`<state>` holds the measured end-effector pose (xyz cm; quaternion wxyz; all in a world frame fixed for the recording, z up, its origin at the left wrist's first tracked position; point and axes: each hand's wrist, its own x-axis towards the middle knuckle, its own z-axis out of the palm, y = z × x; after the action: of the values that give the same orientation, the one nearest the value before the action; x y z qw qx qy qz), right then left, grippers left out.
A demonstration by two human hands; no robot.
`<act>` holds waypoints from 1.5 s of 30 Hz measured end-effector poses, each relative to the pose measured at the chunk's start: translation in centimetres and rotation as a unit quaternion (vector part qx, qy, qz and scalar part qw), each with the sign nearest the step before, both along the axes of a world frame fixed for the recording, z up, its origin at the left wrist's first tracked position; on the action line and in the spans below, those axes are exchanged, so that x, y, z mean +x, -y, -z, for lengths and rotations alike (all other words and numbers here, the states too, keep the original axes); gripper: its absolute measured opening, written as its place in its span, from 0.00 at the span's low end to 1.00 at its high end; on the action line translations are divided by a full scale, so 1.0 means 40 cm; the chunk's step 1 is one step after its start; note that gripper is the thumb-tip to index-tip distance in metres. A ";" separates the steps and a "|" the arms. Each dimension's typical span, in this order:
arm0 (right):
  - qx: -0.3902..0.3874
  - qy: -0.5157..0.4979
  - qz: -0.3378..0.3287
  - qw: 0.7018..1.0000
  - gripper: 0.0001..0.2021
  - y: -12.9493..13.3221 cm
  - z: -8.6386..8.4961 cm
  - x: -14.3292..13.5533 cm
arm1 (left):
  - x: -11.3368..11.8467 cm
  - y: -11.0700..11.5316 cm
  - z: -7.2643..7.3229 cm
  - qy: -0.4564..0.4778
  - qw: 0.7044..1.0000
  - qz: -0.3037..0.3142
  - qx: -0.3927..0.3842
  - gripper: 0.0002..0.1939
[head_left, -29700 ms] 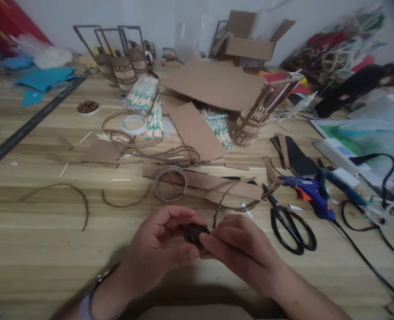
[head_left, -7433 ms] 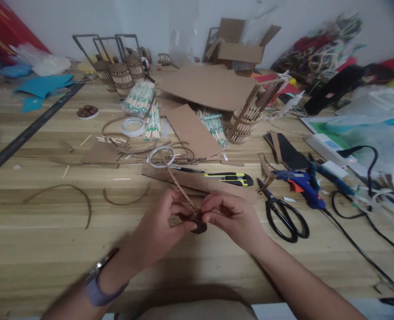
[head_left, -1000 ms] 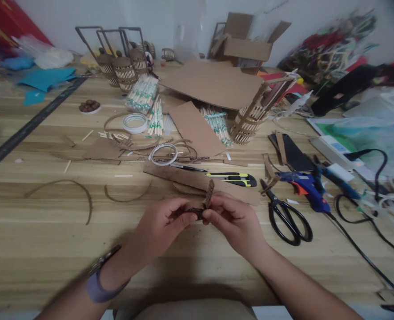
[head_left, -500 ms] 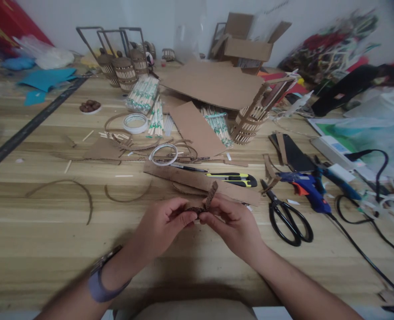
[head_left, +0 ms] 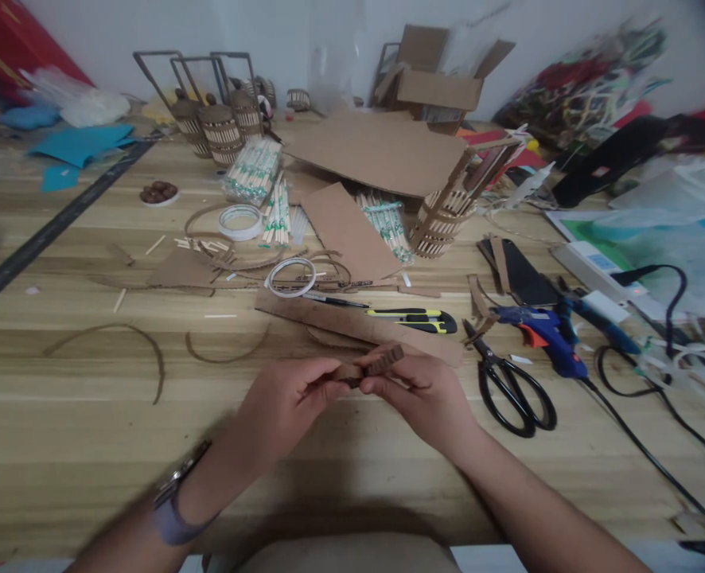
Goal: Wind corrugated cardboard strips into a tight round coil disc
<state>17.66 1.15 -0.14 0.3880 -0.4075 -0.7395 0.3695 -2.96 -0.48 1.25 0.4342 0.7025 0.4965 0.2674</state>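
Holding a small brown piece (head_left: 348, 372) up between both hands, over the near part of the worktop (head_left: 90, 446). Pinching its left end with left hand (head_left: 290, 406), thumb and fingers curled in close. Pinching the near end of a bumpy brown strip (head_left: 387, 360) with right hand (head_left: 427, 398), thumb and finger tips pressed in by the small brown piece. Looks only part done, going by that strip: far end poking out past the right hand, not tucked in. Can't tell about the join: maybe stuck on, maybe just laid there, with fingers in the way. Left to do, at a guess: sort out that loose end. Lying near the right hand, not held: black scissors (head_left: 493, 360), blue glue gun (head_left: 540, 325), yellow and black cutter (head_left: 439, 321). Lying off to the left, two thin bent strips (head_left: 162, 370), spare or not, hard to say. Standing at the back, baskets with tall handles (head_left: 221, 134) and round knobs on top, looking all done. Nearer, one striped basket (head_left: 436, 224) with no knob to see, so maybe not done.
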 end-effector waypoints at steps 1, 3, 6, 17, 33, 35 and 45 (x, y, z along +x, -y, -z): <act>0.004 0.008 -0.008 1.000 0.10 0.000 -0.001 0.001 | -0.001 -0.001 -0.002 -0.011 1.000 0.014 -0.003 0.11; 0.007 0.021 -0.024 0.999 0.10 -0.001 -0.003 0.001 | -0.006 -0.003 -0.003 -0.023 0.999 0.037 -0.013 0.11; 0.000 0.021 -0.042 0.999 0.11 -0.004 -0.008 0.001 | -0.014 -0.006 -0.001 -0.025 0.998 0.047 -0.022 0.13; -0.037 0.005 -0.057 0.998 0.16 -0.006 -0.014 0.002 | -0.018 -0.007 -0.006 -0.017 0.998 0.053 -0.031 0.16; 0.043 0.095 -0.099 0.990 0.14 0.001 0.000 -0.010 | -0.008 -0.012 0.007 -0.060 0.995 0.082 -0.001 0.11; 0.050 0.105 -0.087 0.989 0.13 0.004 0.003 -0.015 | -0.005 -0.010 0.012 -0.078 0.994 0.079 0.021 0.10; -0.073 0.013 0.069 0.995 0.14 0.017 0.008 -0.034 | 0.033 0.038 0.057 -0.118 0.953 -0.068 0.272 0.20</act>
<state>16.32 0.49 -0.47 0.3720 -0.4896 -0.6856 0.3897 -1.64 -2.01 -1.02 0.1458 0.7853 0.4989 0.3362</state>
